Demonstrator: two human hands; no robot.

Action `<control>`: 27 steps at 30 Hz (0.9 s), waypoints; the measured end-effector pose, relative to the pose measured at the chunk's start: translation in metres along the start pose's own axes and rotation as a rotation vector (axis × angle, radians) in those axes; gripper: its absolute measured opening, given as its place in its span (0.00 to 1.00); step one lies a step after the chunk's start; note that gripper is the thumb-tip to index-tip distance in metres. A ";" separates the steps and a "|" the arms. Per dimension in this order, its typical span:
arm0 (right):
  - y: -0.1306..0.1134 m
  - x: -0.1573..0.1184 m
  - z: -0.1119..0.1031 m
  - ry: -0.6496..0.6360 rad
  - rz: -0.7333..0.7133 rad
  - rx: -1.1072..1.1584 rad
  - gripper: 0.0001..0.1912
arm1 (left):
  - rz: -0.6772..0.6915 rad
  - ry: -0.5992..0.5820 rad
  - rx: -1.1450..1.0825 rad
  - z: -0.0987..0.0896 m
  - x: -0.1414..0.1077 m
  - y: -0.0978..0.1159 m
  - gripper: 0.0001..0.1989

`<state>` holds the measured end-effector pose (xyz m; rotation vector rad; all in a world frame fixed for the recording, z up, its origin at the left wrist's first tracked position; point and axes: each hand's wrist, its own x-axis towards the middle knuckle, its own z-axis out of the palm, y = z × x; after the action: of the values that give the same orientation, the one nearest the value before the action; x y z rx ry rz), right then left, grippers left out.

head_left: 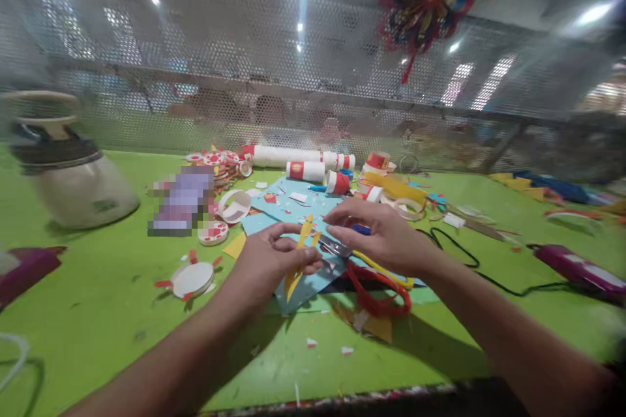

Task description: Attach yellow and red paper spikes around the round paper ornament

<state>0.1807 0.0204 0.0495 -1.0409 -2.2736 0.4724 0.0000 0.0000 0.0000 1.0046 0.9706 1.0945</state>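
Between the thumb and fingers of my left hand (274, 254) is a yellow paper cutout (306, 231) with narrow pointed strips. Just to the right, my right hand (391, 234) hovers with curved fingers apart and nothing visible in them. Below it lie scissors (335, 246), partly hidden, beside red handles (379, 303) and a yellow handle or loop (386, 268). Light blue paper sheets (264, 223) strewn with scraps spread under both hands. A white paper disc with red tabs (192, 280) rests left of my left forearm.
White rolls with red bands (288, 156) and paper cups (337, 182) stand at the back. A phone-like pixelated object (183, 199) and a beige jug (81, 182) are on the left. A purple device (580, 267) with a black cord lies right. A mesh panel (293, 91) rises behind.
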 end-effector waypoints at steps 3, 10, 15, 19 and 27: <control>0.002 0.006 0.009 -0.063 0.048 0.099 0.07 | -0.014 -0.030 -0.012 -0.001 0.002 -0.001 0.21; 0.001 0.009 0.020 -0.117 0.170 0.329 0.02 | -0.046 -0.072 0.021 0.000 -0.002 0.002 0.17; 0.010 0.008 0.009 -0.013 0.268 0.587 0.04 | -0.056 -0.039 -0.007 -0.001 -0.001 0.002 0.14; 0.032 0.003 -0.003 0.059 0.277 0.642 0.08 | -0.067 0.008 -0.056 -0.003 0.003 -0.002 0.15; 0.034 -0.017 0.007 -0.068 0.025 -0.070 0.06 | -0.049 0.043 -0.152 -0.007 0.008 -0.004 0.12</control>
<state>0.2040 0.0278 0.0199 -1.1046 -2.3544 0.4475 -0.0041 0.0085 -0.0071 0.8327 0.9271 1.1353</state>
